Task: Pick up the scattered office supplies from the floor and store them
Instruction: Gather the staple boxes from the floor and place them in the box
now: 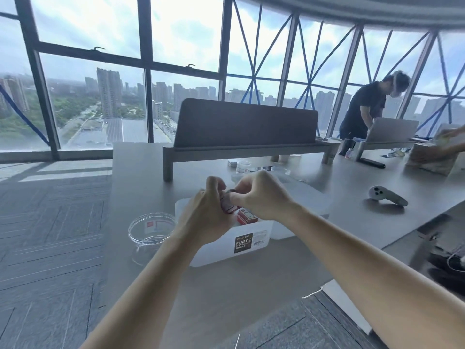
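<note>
Both hands are working over the plastic container (216,255), which is sitting mid-desk (251,285), dead centre of the view. Left hand (206,210) and right hand (261,200) are meeting just above its open top, fingers curled, both pinching one small red-and-white pack (227,207). A dark bit is showing at the pack's top end between the fingertips; I can't tell what it is, nor whether they're opening the pack or just lining it up. The pack is hanging above the container's 12 o'clock side and isn't touching the wall. A red box (247,217) is already lying inside, at 3 o'clock from the pack, so my read is that storing is well underway rather than starting. A clear round jar (148,238) is standing at 9 o'clock from the container, just beside it, and looks empty. A translucent slab (309,200) at 2 o'clock is probably the lid, meaning the container isn't closed yet. The floor (50,222), running along 9 o'clock, is showing no loose supplies in the visible stretch; the rest is out of frame, so I can't confirm pickup is done. Left to do, by my judgement: dropping this pack in, checking the unseen floor, fitting the lid. A white controller (386,196) is sitting at 3 o'clock, well apart and unrelated.
</note>
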The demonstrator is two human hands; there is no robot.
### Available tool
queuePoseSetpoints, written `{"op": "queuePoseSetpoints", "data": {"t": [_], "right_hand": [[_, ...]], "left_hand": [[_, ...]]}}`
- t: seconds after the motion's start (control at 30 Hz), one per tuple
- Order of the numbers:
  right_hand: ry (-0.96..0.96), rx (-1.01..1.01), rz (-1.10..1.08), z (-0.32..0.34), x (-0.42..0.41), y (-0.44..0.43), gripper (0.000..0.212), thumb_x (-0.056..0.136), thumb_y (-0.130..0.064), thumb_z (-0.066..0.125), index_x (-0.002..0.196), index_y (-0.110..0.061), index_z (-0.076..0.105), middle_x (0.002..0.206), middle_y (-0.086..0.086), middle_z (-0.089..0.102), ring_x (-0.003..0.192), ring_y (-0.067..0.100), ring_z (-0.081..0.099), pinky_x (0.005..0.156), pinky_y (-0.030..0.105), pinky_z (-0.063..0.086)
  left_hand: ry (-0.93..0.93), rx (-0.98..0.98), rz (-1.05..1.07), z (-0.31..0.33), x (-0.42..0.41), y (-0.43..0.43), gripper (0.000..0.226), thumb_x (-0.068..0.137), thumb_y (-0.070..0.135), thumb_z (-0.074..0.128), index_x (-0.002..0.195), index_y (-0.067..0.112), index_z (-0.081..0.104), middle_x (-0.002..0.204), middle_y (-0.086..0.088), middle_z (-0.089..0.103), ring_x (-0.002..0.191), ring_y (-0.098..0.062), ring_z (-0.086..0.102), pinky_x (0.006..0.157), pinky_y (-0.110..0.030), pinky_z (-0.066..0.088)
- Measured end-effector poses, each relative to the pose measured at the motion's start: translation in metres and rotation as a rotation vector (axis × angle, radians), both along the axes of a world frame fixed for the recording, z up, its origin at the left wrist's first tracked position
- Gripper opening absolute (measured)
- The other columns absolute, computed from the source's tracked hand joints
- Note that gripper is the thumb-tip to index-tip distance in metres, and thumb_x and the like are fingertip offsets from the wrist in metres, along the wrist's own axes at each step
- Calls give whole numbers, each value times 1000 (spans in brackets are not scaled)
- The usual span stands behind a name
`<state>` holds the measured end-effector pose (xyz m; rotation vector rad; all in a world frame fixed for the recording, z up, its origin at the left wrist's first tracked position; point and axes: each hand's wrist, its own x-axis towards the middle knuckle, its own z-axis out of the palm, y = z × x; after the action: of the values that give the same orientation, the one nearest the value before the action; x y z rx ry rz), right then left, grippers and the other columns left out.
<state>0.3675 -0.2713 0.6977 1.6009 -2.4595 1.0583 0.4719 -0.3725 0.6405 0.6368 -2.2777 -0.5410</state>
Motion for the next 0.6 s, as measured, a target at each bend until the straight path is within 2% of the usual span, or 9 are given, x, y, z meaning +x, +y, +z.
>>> {"op": "queuePoseSetpoints", "data": {"t": [0.1,0.17,0.27,0.33,0.4,0.47,0.53,0.6], "right_hand": [[-48,-21,-19,8,3,6,20,78,-30,76,64,-17,71,55,-6,63,47,3,49,50,21,37],[-119,-80,-43,17,1,10,21,78,-26,75,61,-15,68,49,-8,59,42,3,47,48,19,38],[-242,-230,-53,32,-10,19,18,81,-20,72,71,-5,69,53,-4,62,44,5,54,47,20,43],[-219,-250,-62,32,-26,17,17,83,-19,72,75,-4,69,57,-4,65,45,4,58,47,20,45],[-126,-109,-35,19,-40,5,16,84,-20,74,77,-7,68,64,-2,69,51,6,63,51,26,50],[35,129,-10,-3,-53,-12,11,84,-25,75,80,-15,70,73,-2,72,66,13,68,64,31,55],[199,310,-2,-23,-59,-29,8,85,-27,74,85,-19,73,85,-2,71,79,17,66,70,31,54],[272,399,8,-33,-59,-40,6,85,-21,72,88,-16,73,90,1,68,84,19,64,71,32,53]], "left_hand": [[-42,-25,12,2,2,-1,45,73,30,67,102,31,34,93,-3,64,75,-26,57,63,-38,52],[-64,-13,0,4,3,-6,48,70,29,68,101,33,32,95,-5,64,75,-27,59,63,-43,57],[-18,64,-9,2,8,-22,46,71,24,70,103,34,38,104,-1,69,80,-21,65,66,-40,61],[43,153,-8,-1,11,-31,36,75,19,72,103,28,51,98,4,69,82,-13,66,72,-32,60],[109,225,-7,-5,12,-36,26,77,16,71,98,26,59,92,6,69,81,-9,66,73,-27,58],[174,261,-13,-11,9,-35,22,77,16,70,93,29,62,88,8,69,81,-13,66,73,-27,56],[214,265,-34,-20,5,-36,22,79,15,68,92,32,61,86,12,67,77,-14,65,70,-28,54],[248,244,-52,-29,3,-38,26,79,12,67,90,34,60,84,15,65,72,-6,61,67,-24,50]]}}
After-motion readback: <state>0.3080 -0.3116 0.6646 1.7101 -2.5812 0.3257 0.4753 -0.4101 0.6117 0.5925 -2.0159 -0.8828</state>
